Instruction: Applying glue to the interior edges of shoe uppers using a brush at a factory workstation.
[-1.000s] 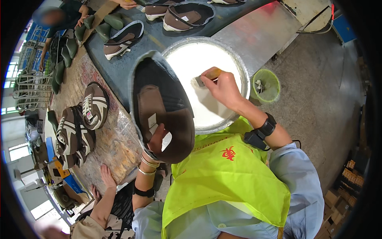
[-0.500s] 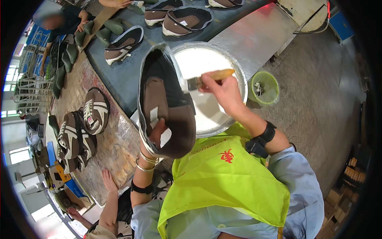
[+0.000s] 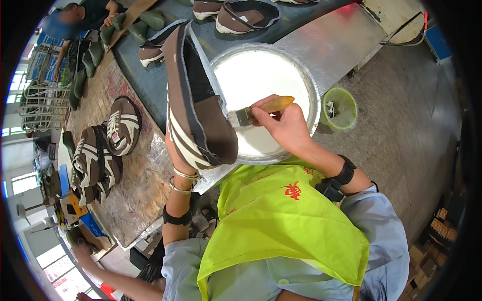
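Observation:
A brown shoe upper with white side stripes and a dark lining is held up over the left side of a round metal basin. My left hand grips it from behind and below, its fingers mostly hidden by the shoe upper. In my right hand, pinched between thumb and fingers, is a flat paintbrush with a yellowish wooden handle. Its whitish bristles meet the raw edge of the shoe upper. White liquid fills the basin below both hands.
Several brown shoe uppers lie on the dark bench, and more finished-looking brown shoes stand on the worn table at left. A green waste bin is on the floor at right. Two people work at left, near green shoe lasts.
My left hand has tilted the shoe upper so its striped outer side shows. The brush has moved slightly down along its edge. A neighbour's hand has left the table at lower left.

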The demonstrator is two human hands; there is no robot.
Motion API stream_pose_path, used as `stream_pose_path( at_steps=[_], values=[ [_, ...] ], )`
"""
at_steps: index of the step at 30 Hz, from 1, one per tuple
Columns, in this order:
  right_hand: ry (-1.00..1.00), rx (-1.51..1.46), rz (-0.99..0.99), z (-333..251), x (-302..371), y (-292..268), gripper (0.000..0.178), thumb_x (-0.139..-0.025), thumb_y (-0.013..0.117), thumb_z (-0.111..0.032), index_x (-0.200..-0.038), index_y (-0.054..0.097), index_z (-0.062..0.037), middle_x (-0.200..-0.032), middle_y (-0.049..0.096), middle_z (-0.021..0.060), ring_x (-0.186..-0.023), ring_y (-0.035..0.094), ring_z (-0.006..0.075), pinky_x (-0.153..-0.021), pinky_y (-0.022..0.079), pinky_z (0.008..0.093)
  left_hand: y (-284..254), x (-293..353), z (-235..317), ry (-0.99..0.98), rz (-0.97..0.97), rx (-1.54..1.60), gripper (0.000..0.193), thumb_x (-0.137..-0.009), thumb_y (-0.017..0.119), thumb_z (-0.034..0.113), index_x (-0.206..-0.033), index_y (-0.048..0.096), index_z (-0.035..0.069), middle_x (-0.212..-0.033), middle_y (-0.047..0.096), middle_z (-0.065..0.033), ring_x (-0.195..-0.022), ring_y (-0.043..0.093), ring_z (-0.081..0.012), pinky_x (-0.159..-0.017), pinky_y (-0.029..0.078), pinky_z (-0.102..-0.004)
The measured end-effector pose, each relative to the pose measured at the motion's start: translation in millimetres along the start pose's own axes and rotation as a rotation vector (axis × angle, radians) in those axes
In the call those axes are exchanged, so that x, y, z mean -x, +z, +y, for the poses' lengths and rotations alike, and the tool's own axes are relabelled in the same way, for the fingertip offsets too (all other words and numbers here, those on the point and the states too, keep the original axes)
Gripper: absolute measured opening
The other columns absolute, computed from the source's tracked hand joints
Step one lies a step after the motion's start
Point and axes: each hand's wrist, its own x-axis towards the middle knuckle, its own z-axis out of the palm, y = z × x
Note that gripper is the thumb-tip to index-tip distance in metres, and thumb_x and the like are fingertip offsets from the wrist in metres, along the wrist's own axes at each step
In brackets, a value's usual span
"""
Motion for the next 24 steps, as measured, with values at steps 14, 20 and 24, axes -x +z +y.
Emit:
stream_pose_path(
  at_steps=[14,20,24],
  values=[
    [-0.550,0.074,0.089,2,-19,5,0.016,-0.080,0.067,-0.003,-0.096,0.062,-0.0011,-0.097,0.064,0.0112,-0.085,0.065,0.0234,-0.072,0.051,0.0295,5,2,-9,0.058,0.023,0.006,0.030,-0.089,0.058,0.005,-0.118,0.052,-0.003,-0.102,0.061,-0.0045,-0.086,0.058,-0.0098,-0.073,0.048,-0.0225],
    [-0.246,0.058,-0.090,14,0,-3,0.014,-0.082,0.064,-0.006,-0.095,0.063,-0.0005,-0.090,0.065,0.0121,-0.080,0.065,0.0229,-0.071,0.050,0.0282,7,-11,-28,0.355,0.125,-0.174,0.032,-0.092,0.050,0.005,-0.124,0.048,-0.001,-0.111,0.057,-0.0074,-0.094,0.058,-0.0137,-0.083,0.051,-0.0262],
    [-0.137,-0.046,-0.319,-4,2,-17,0.012,-0.082,0.063,-0.006,-0.092,0.066,0.0002,-0.085,0.068,0.0099,-0.075,0.063,0.0146,-0.069,0.049,0.0272,2,-8,-12,0.019,0.065,0.142,0.034,-0.096,0.047,0.015,-0.125,0.046,-0.002,-0.115,0.056,-0.0085,-0.100,0.056,-0.0168,-0.090,0.046,-0.0293]
  ],
)
